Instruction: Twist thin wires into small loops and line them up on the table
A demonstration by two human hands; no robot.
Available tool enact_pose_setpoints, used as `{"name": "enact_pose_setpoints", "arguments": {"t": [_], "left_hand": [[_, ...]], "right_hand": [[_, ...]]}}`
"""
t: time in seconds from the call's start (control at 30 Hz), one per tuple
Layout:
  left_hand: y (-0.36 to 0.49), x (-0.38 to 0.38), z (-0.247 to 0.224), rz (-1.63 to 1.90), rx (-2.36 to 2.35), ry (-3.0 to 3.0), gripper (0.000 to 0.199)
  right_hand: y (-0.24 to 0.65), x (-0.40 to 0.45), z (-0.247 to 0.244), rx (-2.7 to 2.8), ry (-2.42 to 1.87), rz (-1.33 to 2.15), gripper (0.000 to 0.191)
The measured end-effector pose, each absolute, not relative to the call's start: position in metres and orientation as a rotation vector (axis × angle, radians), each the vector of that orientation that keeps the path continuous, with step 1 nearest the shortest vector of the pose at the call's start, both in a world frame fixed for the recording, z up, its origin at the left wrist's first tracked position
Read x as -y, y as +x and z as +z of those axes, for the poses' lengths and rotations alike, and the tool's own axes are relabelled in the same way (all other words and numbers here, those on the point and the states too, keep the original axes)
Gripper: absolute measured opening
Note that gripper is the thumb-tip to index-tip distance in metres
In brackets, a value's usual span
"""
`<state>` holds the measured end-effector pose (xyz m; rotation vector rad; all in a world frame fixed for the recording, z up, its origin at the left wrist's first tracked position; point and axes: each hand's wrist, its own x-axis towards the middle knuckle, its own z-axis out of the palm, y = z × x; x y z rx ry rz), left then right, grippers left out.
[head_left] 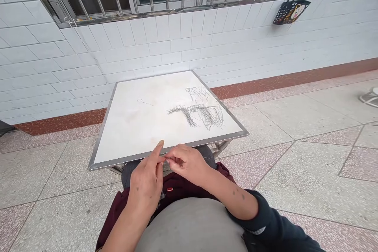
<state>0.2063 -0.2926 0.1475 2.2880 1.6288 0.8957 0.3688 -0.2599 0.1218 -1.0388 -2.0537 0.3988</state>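
Note:
My left hand (147, 183) and my right hand (186, 162) meet just in front of the table's near edge, above my lap. The left index finger points up and forward, while its thumb and other fingers close together by the right fingertips. My right thumb and fingers are pinched. Whatever lies between the fingertips is too small to make out. A thin pale line, like a thread, shows to the right of my right hand. Dark red cloth (118, 208) covers my lap under both hands, with a small red button-like piece (169, 189) on it.
A white-topped table (141, 126) with a grey rim stands before me, bearing pencil-like scribbles (203, 114). Behind it is a white tiled wall (165, 53) with barred windows. A patterned bag (291, 11) hangs at right. A stool's edge (370, 96) shows at far right.

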Motion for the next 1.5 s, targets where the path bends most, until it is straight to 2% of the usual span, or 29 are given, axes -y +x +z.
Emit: {"name": "enact_pose_setpoints", "arguments": {"t": [0.63,0.87,0.97,1.2,1.37,1.5], "left_hand": [[0.204,0.295,0.15,0.94,-1.68,2.285,0.045],[0.2,0.293,0.151,0.921,-1.629,2.385,0.047],[0.198,0.293,0.146,0.902,-1.554,2.515,0.047],[0.194,0.291,0.137,1.014,-1.476,2.639,0.048],[0.2,0.292,0.149,0.961,-1.528,2.449,0.049],[0.206,0.293,0.154,0.953,-1.632,2.312,0.043]], "right_hand": [[0.366,0.256,0.116,1.859,-1.056,0.411,0.02],[0.379,0.254,0.125,1.949,-0.935,0.779,0.012],[0.379,0.255,0.124,1.922,-0.942,0.833,0.012],[0.383,0.253,0.122,2.015,-0.874,0.644,0.018],[0.382,0.252,0.121,2.048,-0.792,0.419,0.016],[0.38,0.252,0.122,2.048,-0.789,0.389,0.012]]}}
